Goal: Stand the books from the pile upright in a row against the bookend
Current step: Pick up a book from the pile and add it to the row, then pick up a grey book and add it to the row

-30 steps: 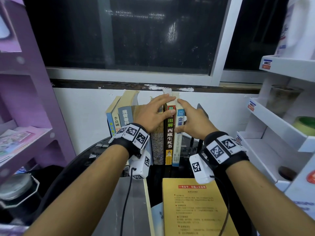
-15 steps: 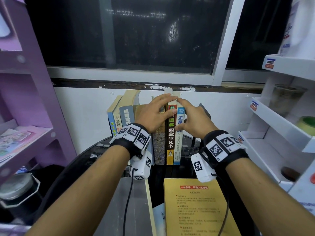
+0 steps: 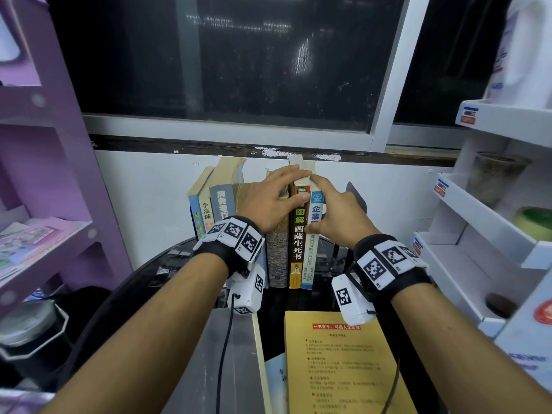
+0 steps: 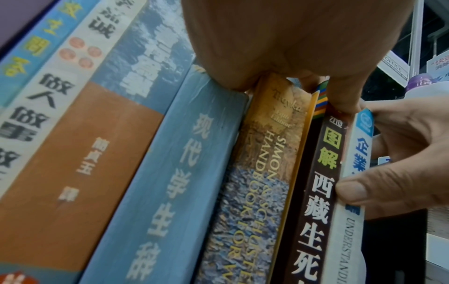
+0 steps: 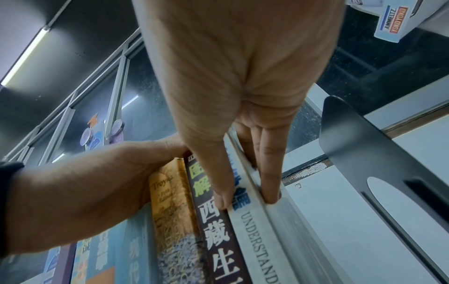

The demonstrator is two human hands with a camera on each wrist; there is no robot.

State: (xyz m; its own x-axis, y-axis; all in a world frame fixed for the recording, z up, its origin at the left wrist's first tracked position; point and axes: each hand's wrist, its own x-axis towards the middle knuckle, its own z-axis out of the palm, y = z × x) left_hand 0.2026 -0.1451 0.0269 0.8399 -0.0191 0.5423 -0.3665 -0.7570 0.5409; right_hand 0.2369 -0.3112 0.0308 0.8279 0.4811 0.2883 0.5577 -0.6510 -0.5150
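The left hand [image 3: 270,201] curls over the tops of the upright books, thumb on the dark-spined book [image 3: 296,237], covering the tan handbook [image 4: 262,173] top. The right hand [image 3: 337,216] pinches the white "Understanding" book [image 3: 310,249] beside it, fingers hiding its far cover. The black bookend [image 5: 379,163] stands right of that hand, apart from the row; its base is cut off.

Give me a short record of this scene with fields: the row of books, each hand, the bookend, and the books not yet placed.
row: standing books, spines facing the camera
left hand: grips the tops of the middle books
right hand: pinches the white book, last on the right
bookend: black metal, right of the row, gap to the white book
not placed: yellow book lying flat in front
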